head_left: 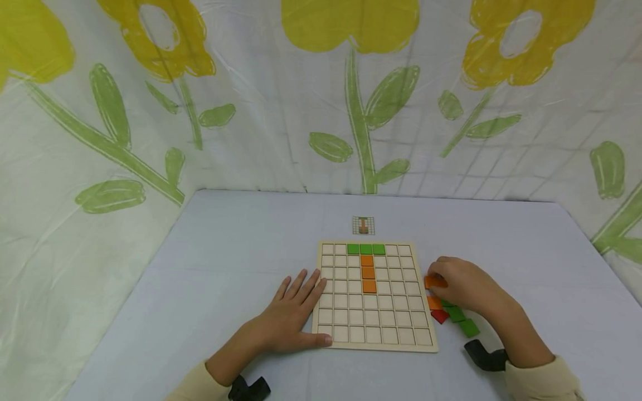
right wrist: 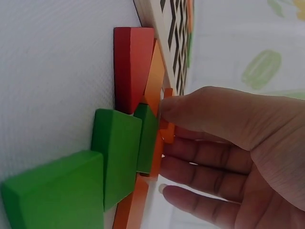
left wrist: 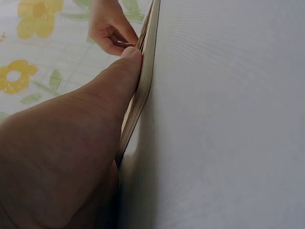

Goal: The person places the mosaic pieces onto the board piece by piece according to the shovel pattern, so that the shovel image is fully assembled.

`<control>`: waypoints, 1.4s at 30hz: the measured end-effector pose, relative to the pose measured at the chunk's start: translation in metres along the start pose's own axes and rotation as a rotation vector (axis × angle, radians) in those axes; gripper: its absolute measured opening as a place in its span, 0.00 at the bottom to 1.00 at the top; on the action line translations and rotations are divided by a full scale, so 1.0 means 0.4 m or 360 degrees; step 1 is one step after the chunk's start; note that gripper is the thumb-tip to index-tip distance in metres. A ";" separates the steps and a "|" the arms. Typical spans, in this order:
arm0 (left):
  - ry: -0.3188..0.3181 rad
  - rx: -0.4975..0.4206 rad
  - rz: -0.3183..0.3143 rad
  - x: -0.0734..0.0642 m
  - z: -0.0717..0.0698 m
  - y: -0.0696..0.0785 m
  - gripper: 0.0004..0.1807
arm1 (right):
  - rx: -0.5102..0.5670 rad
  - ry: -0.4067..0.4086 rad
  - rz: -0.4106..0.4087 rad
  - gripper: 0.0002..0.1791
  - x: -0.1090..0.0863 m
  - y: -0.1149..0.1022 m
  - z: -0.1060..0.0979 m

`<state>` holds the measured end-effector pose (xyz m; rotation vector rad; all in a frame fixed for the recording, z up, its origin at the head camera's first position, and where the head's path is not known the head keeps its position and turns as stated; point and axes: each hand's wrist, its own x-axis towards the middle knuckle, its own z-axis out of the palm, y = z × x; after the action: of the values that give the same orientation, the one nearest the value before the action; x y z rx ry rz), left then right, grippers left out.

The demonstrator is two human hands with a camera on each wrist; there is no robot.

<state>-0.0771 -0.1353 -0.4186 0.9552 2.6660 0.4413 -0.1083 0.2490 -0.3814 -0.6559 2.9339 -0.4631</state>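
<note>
A wooden grid board (head_left: 351,317) lies flat on the table. Its top row holds several green tiles (head_left: 366,249), and below the middle one runs a column of orange tiles (head_left: 368,273). My left hand (head_left: 288,320) rests with spread fingers on the board's left edge, thumb at the near left corner. Just right of the board, my right hand (head_left: 463,284) pinches an orange tile (right wrist: 167,131) between thumb and fingers. Beside it lie loose orange, green (right wrist: 116,155) and red (right wrist: 131,67) tiles, touching one another. The fingertips behind the pinched tile are partly hidden.
A small pattern card (head_left: 363,225) lies beyond the board, showing a green and orange figure on a grid. The white table (head_left: 225,250) ends at a flower-printed cloth (head_left: 261,111) behind. Black wrist straps (head_left: 486,356) sit at both wrists.
</note>
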 end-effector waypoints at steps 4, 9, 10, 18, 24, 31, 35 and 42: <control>0.0004 0.0001 -0.0003 -0.001 -0.001 0.000 0.60 | 0.0000 0.0005 0.0002 0.08 -0.001 -0.001 -0.003; -0.0009 -0.0001 -0.0015 -0.001 -0.002 0.001 0.59 | 0.0011 0.0011 -0.0018 0.08 -0.003 -0.002 -0.004; -0.0015 0.0000 -0.0020 -0.001 -0.002 0.001 0.59 | 0.0014 0.0010 -0.0021 0.08 -0.002 -0.003 -0.004; -0.0015 0.0009 -0.0020 -0.001 -0.002 0.001 0.60 | 0.0047 0.0006 -0.0039 0.09 0.003 -0.024 -0.003; -0.0010 0.0012 -0.0022 0.001 0.002 -0.002 0.59 | 0.0049 -0.0006 -0.0052 0.09 0.007 -0.047 0.001; -0.0033 0.0019 -0.0040 0.002 0.005 -0.003 0.60 | 0.0019 0.0006 -0.0125 0.10 0.006 -0.067 0.006; -0.0041 0.0007 -0.0048 0.004 0.006 -0.005 0.60 | 0.0007 0.0025 -0.0190 0.10 0.008 -0.076 0.010; -0.0019 0.0013 -0.0030 0.001 0.002 -0.001 0.60 | 0.0024 0.0011 -0.0220 0.09 0.017 -0.093 0.019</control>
<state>-0.0772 -0.1353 -0.4195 0.9313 2.6658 0.4199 -0.0982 0.2120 -0.3772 -0.8609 2.9001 -0.5005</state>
